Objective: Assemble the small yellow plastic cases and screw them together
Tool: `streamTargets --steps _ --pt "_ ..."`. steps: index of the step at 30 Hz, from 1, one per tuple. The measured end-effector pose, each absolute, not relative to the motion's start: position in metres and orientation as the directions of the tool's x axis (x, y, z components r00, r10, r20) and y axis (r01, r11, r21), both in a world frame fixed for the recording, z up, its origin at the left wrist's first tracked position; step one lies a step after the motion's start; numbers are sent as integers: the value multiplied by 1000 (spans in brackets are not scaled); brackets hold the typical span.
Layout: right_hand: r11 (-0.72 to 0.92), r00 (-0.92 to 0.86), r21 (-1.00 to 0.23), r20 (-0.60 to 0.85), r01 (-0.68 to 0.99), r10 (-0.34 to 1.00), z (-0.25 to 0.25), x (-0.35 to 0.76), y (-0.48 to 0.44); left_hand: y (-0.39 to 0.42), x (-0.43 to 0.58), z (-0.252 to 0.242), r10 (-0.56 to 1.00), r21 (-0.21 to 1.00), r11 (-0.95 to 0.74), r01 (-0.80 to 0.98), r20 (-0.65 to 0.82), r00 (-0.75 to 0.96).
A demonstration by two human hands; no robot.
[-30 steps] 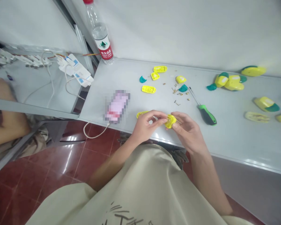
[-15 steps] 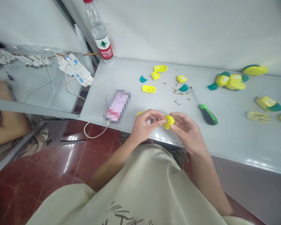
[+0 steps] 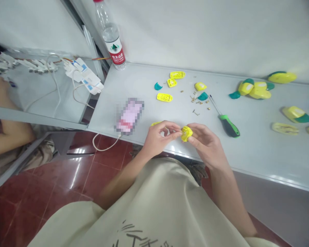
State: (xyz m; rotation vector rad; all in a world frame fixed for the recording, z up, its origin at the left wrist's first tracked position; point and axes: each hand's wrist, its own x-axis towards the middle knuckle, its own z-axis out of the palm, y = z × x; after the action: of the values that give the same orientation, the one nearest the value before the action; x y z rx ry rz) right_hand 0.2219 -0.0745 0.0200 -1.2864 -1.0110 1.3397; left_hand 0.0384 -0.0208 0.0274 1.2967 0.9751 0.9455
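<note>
My right hand (image 3: 205,145) holds a small yellow plastic part (image 3: 186,133) in its fingertips, just above the table. My left hand (image 3: 161,136) pinches at the same part's left side, and anything thin between those fingertips is too small to tell. Beneath my left hand, a second yellow plastic piece (image 3: 156,123) lies on the table, partly hidden. To the right of my right hand lies a screwdriver (image 3: 229,125) with a green and black handle. Scattered brass screws (image 3: 194,99) sit farther forward, beyond both hands.
On the grey bench (image 3: 260,154) lie yellow casing halves (image 3: 164,97), teal pieces (image 3: 203,96), assembled yellow-green shells (image 3: 254,90), and a pixelated phone (image 3: 128,116) with a white cable. A water bottle (image 3: 111,37) stands at the back. A co-worker's arm (image 3: 10,135) shows at far left.
The yellow part has turned slightly in my fingers, and a small round centre now faces up. My hands have barely moved.
</note>
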Motion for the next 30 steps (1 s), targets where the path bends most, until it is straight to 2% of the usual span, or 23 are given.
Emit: streamTargets --steps 13,30 --pt "-177 30 -978 -181 -111 983 24 220 -74 -21 39 30 949 999 34 6 -34 313" --pt "-148 -3 -989 -148 -14 989 33 216 -72 -19 34 30 945 996 -27 82 -1 328"
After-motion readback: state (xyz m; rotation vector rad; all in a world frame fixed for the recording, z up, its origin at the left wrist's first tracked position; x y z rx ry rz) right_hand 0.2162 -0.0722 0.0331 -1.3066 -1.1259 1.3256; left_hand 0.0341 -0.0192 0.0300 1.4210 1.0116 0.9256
